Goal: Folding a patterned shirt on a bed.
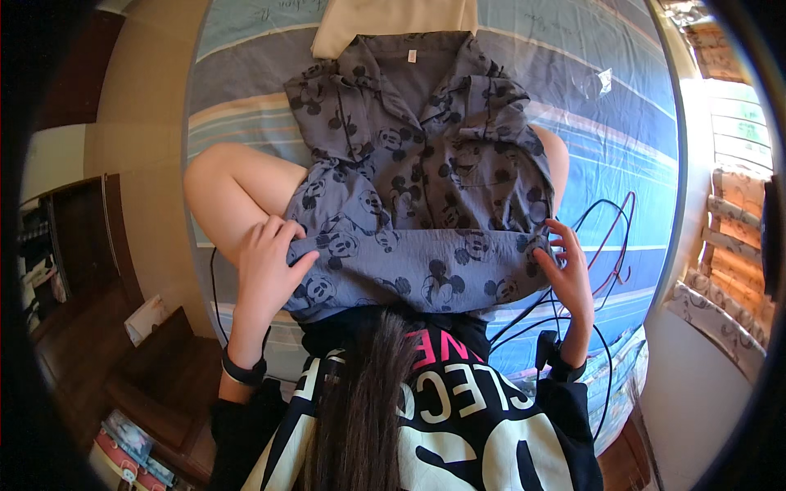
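Note:
A grey short-sleeved button-up shirt [405, 178] with a dark cartoon mouse print lies face up across my lap and the bed, its collar pointing away from me. Its bottom part is folded up in a wide band over the front. My left hand [275, 255] pinches the left end of this fold between thumb and fingers. At the right end of the fold, my right hand [562, 261] grips the cloth in the same way. The shirt's sleeves are folded inward over its front. Part of the hem near my body is hidden by my hair.
Beyond the collar lies a cream cloth [393, 21] on the striped bedsheet [245, 67]. A clear plastic piece [605, 83] rests at the upper right. Wire hangers [623, 245] and black cables [608, 374] lie to my right. A curtained window [740, 129] is beyond the bed.

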`<action>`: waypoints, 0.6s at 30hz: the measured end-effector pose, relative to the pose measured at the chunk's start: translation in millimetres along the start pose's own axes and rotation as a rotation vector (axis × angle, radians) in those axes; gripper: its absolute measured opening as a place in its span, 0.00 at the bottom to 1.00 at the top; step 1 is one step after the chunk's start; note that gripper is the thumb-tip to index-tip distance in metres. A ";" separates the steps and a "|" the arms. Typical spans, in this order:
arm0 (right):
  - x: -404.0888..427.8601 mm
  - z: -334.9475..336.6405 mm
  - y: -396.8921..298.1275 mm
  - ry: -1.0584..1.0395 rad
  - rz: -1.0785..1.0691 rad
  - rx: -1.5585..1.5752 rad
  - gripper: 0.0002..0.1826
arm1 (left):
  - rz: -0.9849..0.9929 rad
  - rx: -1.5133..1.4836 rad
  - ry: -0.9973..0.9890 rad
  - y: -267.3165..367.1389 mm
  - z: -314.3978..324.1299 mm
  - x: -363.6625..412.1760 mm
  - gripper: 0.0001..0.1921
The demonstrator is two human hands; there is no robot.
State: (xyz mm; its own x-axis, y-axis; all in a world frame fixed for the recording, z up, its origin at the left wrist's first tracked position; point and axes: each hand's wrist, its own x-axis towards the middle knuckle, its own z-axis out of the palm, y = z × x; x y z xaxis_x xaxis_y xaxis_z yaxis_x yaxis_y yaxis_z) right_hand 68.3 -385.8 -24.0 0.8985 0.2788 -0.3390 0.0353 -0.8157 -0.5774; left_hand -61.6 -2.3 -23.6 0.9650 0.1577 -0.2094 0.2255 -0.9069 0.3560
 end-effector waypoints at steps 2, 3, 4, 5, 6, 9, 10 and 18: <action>-4.6 -2.3 5.1 -0.093 0.157 0.115 0.26 | -0.108 -0.058 -0.073 -0.5 -6.2 -13.2 0.16; -6.3 -3.7 8.4 -0.098 0.175 0.133 0.26 | -0.229 -0.105 -0.171 -0.7 -8.9 -19.6 0.17; -7.6 -4.9 11.9 -0.118 0.131 0.096 0.26 | -0.230 -0.105 -0.172 -1.7 -11.2 -25.2 0.17; -8.4 -5.3 15.5 -0.117 0.086 0.037 0.27 | -0.232 -0.067 -0.165 -3.7 -14.2 -30.5 0.18; -8.2 -5.4 19.0 -0.103 0.078 0.060 0.27 | -0.224 -0.021 -0.157 -6.3 -16.6 -34.7 0.19; -6.8 -5.7 27.2 -0.109 0.270 0.021 0.27 | -0.185 0.040 -0.251 -14.9 -19.4 -42.8 0.20; -4.9 -6.1 29.3 -0.136 0.286 -0.063 0.26 | -0.168 0.030 -0.232 -16.9 -18.8 -44.6 0.20; -4.5 -8.6 34.0 -0.263 0.268 0.266 0.17 | -0.169 -0.001 -0.489 -24.0 -13.2 -46.9 0.19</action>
State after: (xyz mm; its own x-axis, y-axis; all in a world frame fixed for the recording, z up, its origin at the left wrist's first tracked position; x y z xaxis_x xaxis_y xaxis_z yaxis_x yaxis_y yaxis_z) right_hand 69.3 -419.1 -35.7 0.7182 0.2230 -0.6591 -0.3272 -0.7278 -0.6027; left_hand -110.5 17.2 -10.4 0.7397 0.1006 -0.6653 0.3735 -0.8839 0.2815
